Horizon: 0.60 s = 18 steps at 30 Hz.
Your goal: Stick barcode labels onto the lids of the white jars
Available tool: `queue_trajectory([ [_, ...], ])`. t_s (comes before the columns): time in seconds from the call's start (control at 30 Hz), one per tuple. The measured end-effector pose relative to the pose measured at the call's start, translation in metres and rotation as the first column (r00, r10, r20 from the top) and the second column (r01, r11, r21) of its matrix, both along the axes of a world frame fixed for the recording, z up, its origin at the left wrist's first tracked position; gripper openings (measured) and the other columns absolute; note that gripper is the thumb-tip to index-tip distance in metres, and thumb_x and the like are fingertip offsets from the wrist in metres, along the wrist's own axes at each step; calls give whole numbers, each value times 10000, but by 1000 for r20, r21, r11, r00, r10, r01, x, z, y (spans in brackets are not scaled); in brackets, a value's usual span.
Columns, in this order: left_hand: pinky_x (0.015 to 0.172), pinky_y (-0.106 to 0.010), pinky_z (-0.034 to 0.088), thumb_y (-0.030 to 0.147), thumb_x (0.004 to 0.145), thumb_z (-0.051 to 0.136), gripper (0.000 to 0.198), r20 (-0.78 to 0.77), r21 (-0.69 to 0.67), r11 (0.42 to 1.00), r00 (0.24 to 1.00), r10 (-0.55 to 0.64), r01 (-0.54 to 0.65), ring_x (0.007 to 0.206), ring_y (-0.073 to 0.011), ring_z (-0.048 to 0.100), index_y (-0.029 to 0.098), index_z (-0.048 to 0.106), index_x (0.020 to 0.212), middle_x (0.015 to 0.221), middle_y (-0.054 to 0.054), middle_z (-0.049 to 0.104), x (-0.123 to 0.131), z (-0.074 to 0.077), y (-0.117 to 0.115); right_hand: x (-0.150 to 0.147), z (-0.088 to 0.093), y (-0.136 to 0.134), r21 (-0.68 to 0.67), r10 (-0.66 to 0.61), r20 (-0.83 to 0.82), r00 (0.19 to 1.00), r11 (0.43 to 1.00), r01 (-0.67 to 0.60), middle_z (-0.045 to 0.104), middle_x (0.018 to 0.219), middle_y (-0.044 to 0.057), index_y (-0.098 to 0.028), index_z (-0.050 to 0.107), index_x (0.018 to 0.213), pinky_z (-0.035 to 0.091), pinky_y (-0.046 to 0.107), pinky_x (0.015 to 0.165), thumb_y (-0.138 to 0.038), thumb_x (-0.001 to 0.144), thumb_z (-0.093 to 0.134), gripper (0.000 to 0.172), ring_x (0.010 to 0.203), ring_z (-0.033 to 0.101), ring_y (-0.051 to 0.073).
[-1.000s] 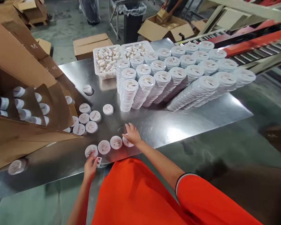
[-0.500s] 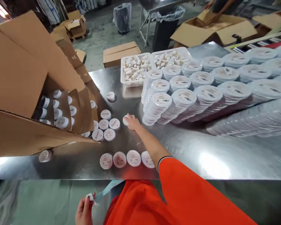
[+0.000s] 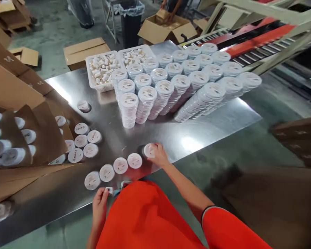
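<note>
My right hand (image 3: 160, 156) curls its fingers round a white round jar (image 3: 148, 150) near the table's front edge. That jar sits at the right end of a slanting row of similar white jars (image 3: 120, 165), their printed faces up. Low at the front, my left hand (image 3: 100, 203) pinches a small white label (image 3: 109, 190) on a pale blue strip (image 3: 116, 192). Further left on the metal table (image 3: 111, 138), lettered white jars (image 3: 90, 150) stand clustered beside an open cardboard box (image 3: 41, 133), with more jars between its dividers. One lone jar (image 3: 83, 105) stands behind the cluster.
Tall stacks of round white-lidded containers (image 3: 163, 88) fill the back right of the table. Behind them are white plastic baskets (image 3: 101, 88) of small white-capped pieces. Beyond stand a roller conveyor (image 3: 264, 48), a bin (image 3: 131, 26) and an open carton (image 3: 168, 29) with another person's hands over it.
My right hand has moved from the middle of the table to the right end of the front jar row, where it grips a jar. My left hand with the label is closer to the table edge. The view has swung right.
</note>
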State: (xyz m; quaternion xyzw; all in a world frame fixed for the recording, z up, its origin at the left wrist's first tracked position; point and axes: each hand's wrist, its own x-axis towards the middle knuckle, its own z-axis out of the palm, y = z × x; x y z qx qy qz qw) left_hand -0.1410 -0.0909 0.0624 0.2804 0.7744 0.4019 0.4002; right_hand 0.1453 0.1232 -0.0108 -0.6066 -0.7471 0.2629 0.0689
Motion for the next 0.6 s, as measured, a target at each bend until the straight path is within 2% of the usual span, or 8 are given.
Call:
queue_trajectory([
  [0.07, 637, -287, 478, 740, 706, 617, 537, -20, 4, 998, 997, -69, 69, 655, -182, 560, 205, 609, 656, 658, -26, 619, 13, -2, 17, 10, -9, -11, -37, 54, 15, 998, 998, -53, 434, 1414, 187, -177, 459, 1407, 406, 425, 1049, -322, 661, 816, 840, 1256, 472, 330],
  [0.17, 623, -312, 493, 792, 650, 615, 586, -13, 5, 994, 994, -109, 109, 631, -198, 567, 207, 605, 629, 628, -41, 621, 34, 0, 34, 4, -16, -22, -42, 106, 8, 994, 994, -105, 433, 1435, 167, -201, 456, 1410, 408, 426, 1052, -356, 691, 806, 814, 1283, 454, 318],
  [0.3, 643, -314, 513, 747, 663, 648, 554, 23, 32, 999, 999, -43, 42, 654, -201, 597, 193, 621, 666, 653, -46, 651, 58, 4, 40, -4, -17, -28, -31, 153, -25, 988, 988, -154, 340, 1524, 186, -191, 399, 1458, 375, 457, 1090, -400, 695, 811, 893, 1354, 382, 336],
  [0.4, 685, -323, 531, 679, 710, 659, 495, 87, 55, 998, 996, 32, -37, 705, -206, 631, 185, 622, 721, 718, -60, 687, 74, 1, 40, 2, -16, -29, -42, 151, -64, 986, 987, -154, 280, 1566, 190, -189, 379, 1472, 351, 461, 1110, -404, 701, 803, 906, 1390, 339, 346],
  [0.5, 695, -327, 539, 631, 735, 664, 451, 146, 79, 991, 984, 97, -110, 708, -197, 639, 184, 609, 747, 745, -61, 696, 89, -8, 42, 10, -17, -27, -65, 136, -96, 986, 988, -142, 338, 1543, 167, -183, 398, 1460, 350, 429, 1115, -385, 740, 760, 831, 1373, 368, 322],
  [0.6, 691, -329, 550, 613, 785, 618, 423, 111, 117, 989, 991, 75, -88, 685, -184, 634, 191, 601, 753, 715, -45, 672, 104, -17, 48, 15, -18, -23, -84, 158, -82, 984, 983, -165, 421, 1495, 137, -206, 394, 1466, 363, 403, 1107, -382, 783, 714, 775, 1339, 413, 294],
])
